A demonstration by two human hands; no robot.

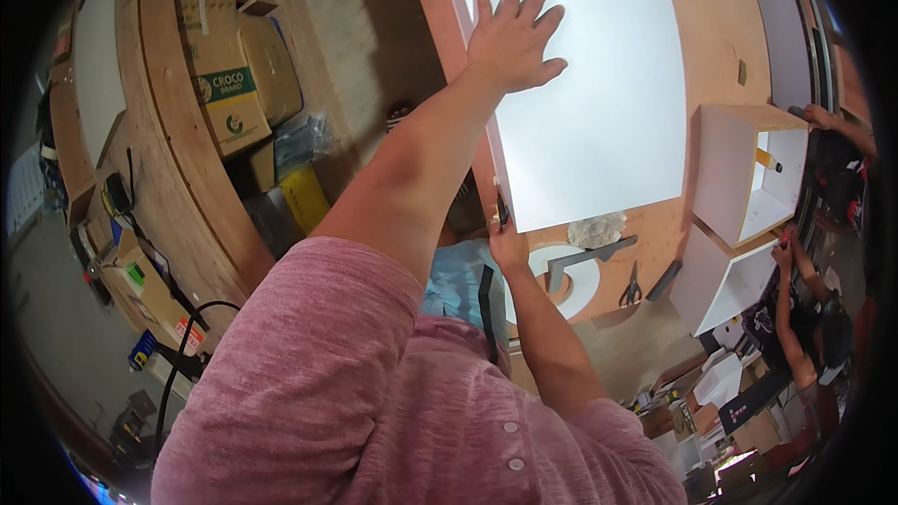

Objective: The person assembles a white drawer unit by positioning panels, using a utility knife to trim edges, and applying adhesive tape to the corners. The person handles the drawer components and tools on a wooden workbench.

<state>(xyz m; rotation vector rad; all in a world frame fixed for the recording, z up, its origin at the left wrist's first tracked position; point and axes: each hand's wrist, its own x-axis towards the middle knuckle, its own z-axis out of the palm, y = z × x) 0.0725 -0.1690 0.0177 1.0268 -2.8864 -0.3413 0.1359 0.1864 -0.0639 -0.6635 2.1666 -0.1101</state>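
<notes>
My left hand [516, 36] lies flat with fingers spread on a white panel [599, 103], near its far left part. The panel rests on a wooden worktop [716, 47]. At the panel's near left corner, my right hand [508, 245] is closed around a small dark tool with a bit of yellow, which looks like a utility knife [502, 212]. The tool stands against the panel's left edge, and its tip is too small to make out. Just right of that hand lies a white roll of edge banding [582, 292] with a grey try square [599, 252] across it.
Scissors [631, 290], a dark block [664, 281] and crumpled clear plastic [597, 229] lie near the panel. Two white open boxes [708, 164] stand at the right, where other people's hands [784, 248] work. A wooden shelf with cardboard boxes [224, 75] is at the left.
</notes>
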